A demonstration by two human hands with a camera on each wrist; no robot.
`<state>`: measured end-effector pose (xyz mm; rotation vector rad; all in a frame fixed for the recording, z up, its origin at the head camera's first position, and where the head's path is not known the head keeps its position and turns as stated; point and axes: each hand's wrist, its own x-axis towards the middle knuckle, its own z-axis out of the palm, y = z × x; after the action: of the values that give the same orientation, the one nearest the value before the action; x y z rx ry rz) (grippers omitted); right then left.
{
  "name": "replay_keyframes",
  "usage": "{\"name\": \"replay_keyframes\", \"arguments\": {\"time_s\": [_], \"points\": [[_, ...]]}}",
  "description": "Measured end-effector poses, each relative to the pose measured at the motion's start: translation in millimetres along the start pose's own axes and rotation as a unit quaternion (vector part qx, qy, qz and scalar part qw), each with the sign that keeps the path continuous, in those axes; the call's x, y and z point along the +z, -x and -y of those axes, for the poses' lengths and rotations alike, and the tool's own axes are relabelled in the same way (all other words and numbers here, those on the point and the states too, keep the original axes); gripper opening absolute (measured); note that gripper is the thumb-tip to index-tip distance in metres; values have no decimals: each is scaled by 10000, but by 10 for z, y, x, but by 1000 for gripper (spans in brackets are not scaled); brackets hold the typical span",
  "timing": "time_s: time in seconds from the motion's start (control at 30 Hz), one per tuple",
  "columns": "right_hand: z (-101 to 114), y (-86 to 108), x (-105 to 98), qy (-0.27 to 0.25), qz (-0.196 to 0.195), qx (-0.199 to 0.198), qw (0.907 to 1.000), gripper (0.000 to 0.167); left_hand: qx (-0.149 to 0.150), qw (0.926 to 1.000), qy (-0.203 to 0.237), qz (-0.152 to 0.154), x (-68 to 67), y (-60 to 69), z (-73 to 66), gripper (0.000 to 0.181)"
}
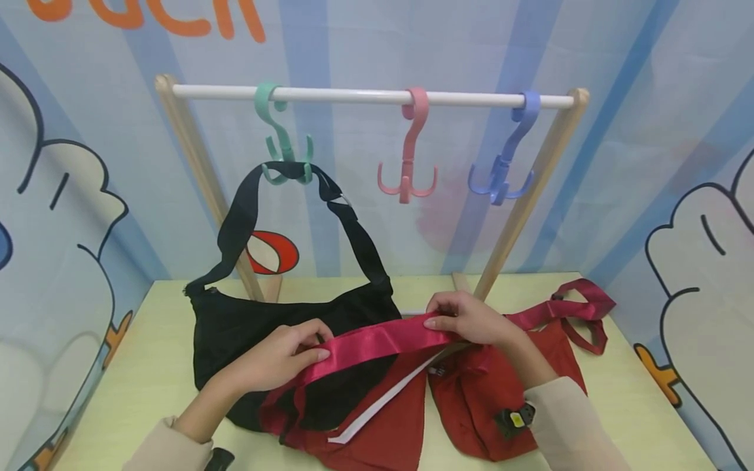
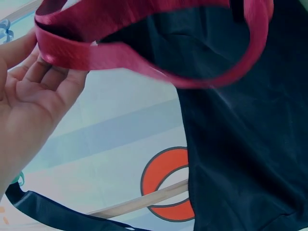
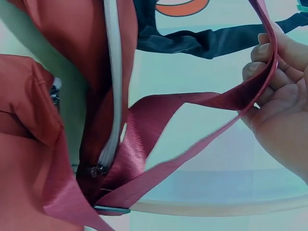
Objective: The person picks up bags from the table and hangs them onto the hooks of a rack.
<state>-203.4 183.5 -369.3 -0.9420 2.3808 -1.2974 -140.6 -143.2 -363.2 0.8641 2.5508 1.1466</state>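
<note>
Here's the crimson strap [image 1: 377, 343], spanning the gap between your fingers: your left hand [image 1: 277, 361] pinches it, thumb against curled fingers, and your right hand [image 1: 471, 318] does likewise. Just below them, the red bag [image 1: 396, 424]; behind your left fingers, the black bag [image 1: 253, 324], looped on the green hook [image 1: 284, 136] farther beyond.

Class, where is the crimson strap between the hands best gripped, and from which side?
Probably mid-span, pinching the crimson strap across its edges from above: between the left hand and right hand it forms a flat, uncovered band, raised off the red bag.
</note>
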Motion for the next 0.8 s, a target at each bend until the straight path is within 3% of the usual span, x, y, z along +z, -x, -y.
{"name": "replay_keyframes", "arguments": {"time_s": [0.37,0.8], "points": [[202,-6,-140,352,-186,-194,9990,4,121,9985,-364,-392,-78,-38,-106,12],[532,-29,-328,728,-188,-140,9971,3,113,9963,-537,-655,-173,-44,-232,12]]}}
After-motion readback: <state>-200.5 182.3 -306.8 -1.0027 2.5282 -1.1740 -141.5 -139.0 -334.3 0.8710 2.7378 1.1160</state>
